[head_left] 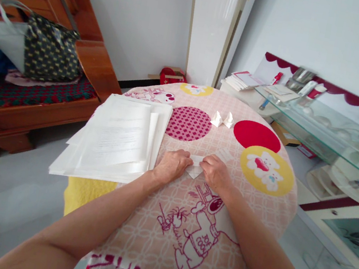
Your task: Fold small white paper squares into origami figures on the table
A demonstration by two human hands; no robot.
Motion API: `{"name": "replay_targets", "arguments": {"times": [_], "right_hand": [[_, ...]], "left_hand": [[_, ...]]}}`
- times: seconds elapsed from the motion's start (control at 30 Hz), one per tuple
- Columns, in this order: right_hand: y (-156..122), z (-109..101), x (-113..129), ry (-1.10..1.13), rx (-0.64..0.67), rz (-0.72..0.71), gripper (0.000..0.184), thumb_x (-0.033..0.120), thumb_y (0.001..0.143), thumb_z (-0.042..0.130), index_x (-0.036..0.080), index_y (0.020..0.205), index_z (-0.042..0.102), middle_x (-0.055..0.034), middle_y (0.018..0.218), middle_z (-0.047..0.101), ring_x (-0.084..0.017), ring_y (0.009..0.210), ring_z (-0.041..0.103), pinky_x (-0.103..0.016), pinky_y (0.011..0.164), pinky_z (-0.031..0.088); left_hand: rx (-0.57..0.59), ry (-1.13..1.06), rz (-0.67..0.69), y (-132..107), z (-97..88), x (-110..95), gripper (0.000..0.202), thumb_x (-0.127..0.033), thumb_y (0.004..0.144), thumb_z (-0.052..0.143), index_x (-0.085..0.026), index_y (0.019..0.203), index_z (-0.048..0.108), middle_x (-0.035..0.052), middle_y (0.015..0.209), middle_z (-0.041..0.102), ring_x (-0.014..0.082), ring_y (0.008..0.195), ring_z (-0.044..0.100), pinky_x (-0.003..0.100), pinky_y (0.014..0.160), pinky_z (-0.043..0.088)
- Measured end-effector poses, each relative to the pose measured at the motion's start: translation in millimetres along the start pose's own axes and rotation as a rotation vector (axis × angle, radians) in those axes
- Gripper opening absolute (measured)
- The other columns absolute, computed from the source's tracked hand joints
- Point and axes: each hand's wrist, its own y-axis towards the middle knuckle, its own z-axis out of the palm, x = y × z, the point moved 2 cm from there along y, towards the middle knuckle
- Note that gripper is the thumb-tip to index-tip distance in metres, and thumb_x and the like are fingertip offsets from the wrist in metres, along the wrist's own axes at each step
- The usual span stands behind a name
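A small white folded paper point(195, 169) lies on the patterned tablecloth in front of me, its pointed end towards my body. My left hand point(174, 165) pinches its left edge, and my right hand point(216, 172) pinches the right edge. Both sets of fingertips press on its upper part, so those corners are hidden. Beyond the hands stand two small folded white paper shapes point(216, 119). A stack of white paper sheets point(119, 138), the top one with faint print, lies left of my left hand.
The round table's cloth point(157, 223) hangs over its edge. At right stands a glass shelf point(326, 128) with metal tins and other items. A wooden bench point(88, 62) at left bears a dotted bag point(48, 49). A tall white cabinet-like unit point(212, 29) stands behind the table.
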Motion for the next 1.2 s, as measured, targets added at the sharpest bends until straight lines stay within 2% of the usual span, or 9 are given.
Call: {"name": "replay_targets", "arguments": {"times": [0.17,0.27,0.33,0.43,0.53,0.63,0.73,0.87,1.2], "right_hand": [[-2,1,2,-0.012,0.014,0.006,0.025,0.008,0.089,0.052,0.018,0.074,0.07,-0.0106,0.084,0.063,-0.024,0.086,0.052,-0.036,0.077,0.044],[-6,2,4,-0.003,-0.004,0.004,0.024,0.006,0.086,0.054,0.017,0.071,0.068,-0.0108,0.083,0.064,-0.024,0.084,0.054,-0.036,0.076,0.045],[-7,2,4,0.038,-0.033,0.018,0.023,0.004,0.083,0.054,0.017,0.07,0.068,-0.0102,0.081,0.064,-0.024,0.084,0.055,-0.035,0.075,0.045],[-5,1,1,0.186,-0.12,0.121,0.025,0.0,0.078,0.054,0.018,0.073,0.07,-0.0075,0.079,0.067,-0.021,0.082,0.06,-0.032,0.073,0.046],[4,-1,-4,0.362,-0.197,0.309,0.026,0.001,0.077,0.056,0.019,0.079,0.074,-0.0051,0.082,0.073,-0.019,0.078,0.066,-0.029,0.072,0.048],[16,1,-8,0.444,-0.167,0.507,0.016,0.008,0.077,0.063,0.019,0.075,0.075,-0.0036,0.077,0.075,-0.018,0.072,0.068,-0.028,0.067,0.048],[25,5,-6,0.328,-0.128,0.594,0.009,0.016,0.074,0.071,0.021,0.066,0.072,-0.0029,0.068,0.073,-0.017,0.065,0.065,-0.027,0.06,0.044],[29,5,-4,0.172,-0.15,0.626,0.012,0.018,0.07,0.072,0.022,0.059,0.069,-0.0021,0.061,0.069,-0.016,0.058,0.061,-0.025,0.053,0.039],[12,-20,-39,0.215,-0.01,0.832,0.011,0.01,0.063,0.07,0.019,0.057,0.071,-0.0018,0.055,0.066,-0.017,0.056,0.06,-0.026,0.052,0.037]], "left_hand": [[0.045,0.012,0.029,-1,-0.9,1,0.026,-0.018,0.095,0.051,-0.019,0.094,0.077,0.0078,0.088,0.069,0.022,0.088,0.064,0.03,0.069,0.046],[0.007,-0.007,0.044,-4,-3.6,1,0.024,-0.021,0.094,0.055,-0.022,0.11,0.073,0.0067,0.093,0.069,0.0212,0.09,0.065,0.029,0.07,0.046],[-0.001,0.016,0.066,-6,-5.8,-1,0.024,-0.024,0.095,0.055,-0.023,0.113,0.071,0.0072,0.096,0.068,0.0216,0.091,0.064,0.029,0.068,0.045],[0.019,0.081,0.107,-7,-8.2,-6,0.023,-0.028,0.097,0.051,-0.022,0.104,0.071,0.0083,0.098,0.066,0.022,0.089,0.063,0.028,0.064,0.044],[0.034,0.117,0.122,-7,-9.1,-8,0.022,-0.029,0.098,0.051,-0.022,0.102,0.071,0.0079,0.099,0.066,0.0215,0.088,0.062,0.028,0.063,0.043],[0.046,0.119,0.121,-6,-8.5,-8,0.02,-0.029,0.097,0.052,-0.022,0.1,0.071,0.007,0.1,0.066,0.0203,0.089,0.062,0.027,0.065,0.044],[0.051,0.104,0.115,-5,-8.7,-7,0.02,-0.029,0.097,0.052,-0.022,0.1,0.071,0.0063,0.099,0.067,0.0198,0.089,0.062,0.027,0.067,0.044],[0.065,0.099,0.102,-4,-10.6,-8,0.022,-0.029,0.098,0.051,-0.022,0.1,0.072,0.0066,0.099,0.067,0.0203,0.089,0.062,0.027,0.065,0.043],[0.04,0.051,0.097,-4,-7.1,-6,0.024,-0.03,0.097,0.05,-0.021,0.095,0.073,0.0079,0.099,0.066,0.0204,0.089,0.062,0.027,0.067,0.045]]}}
